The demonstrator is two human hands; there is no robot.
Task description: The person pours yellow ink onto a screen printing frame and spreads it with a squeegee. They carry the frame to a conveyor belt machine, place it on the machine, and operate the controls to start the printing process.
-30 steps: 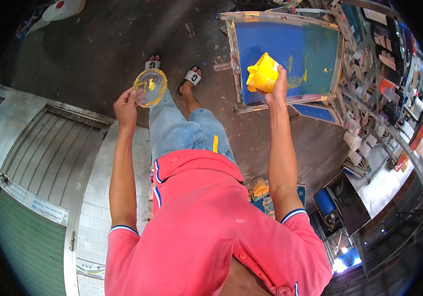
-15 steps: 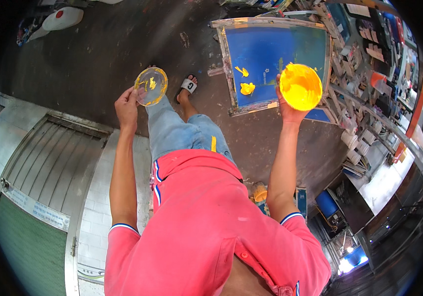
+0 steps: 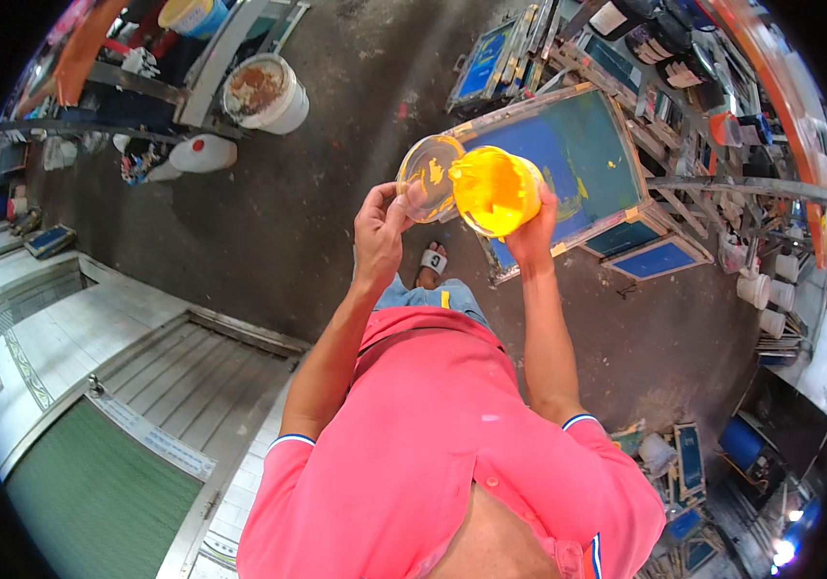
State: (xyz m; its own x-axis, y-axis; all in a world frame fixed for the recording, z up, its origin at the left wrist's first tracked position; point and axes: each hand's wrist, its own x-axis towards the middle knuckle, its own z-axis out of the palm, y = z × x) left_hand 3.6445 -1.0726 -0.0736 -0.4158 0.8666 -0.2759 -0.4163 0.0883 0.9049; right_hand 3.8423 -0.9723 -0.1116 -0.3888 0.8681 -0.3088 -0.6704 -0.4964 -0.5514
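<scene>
Right hand (image 3: 532, 234) grasps a yellow paint tub (image 3: 496, 190), its mouth open and its inside coated yellow. Left hand (image 3: 380, 224) pinches a clear round lid (image 3: 428, 164) smeared with yellow, held just left of the tub and touching its rim. Both are raised in front of the chest, above the blue printing screen (image 3: 578, 154) on the floor to the far right. Judgement: the tub is unsealed; the lid is not seated, so closing remains.

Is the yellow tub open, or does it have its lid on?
Open. The right hand holds the yellow tub with its paint-coated inside showing, and the left hand holds the clear lid apart, beside its rim.
</scene>
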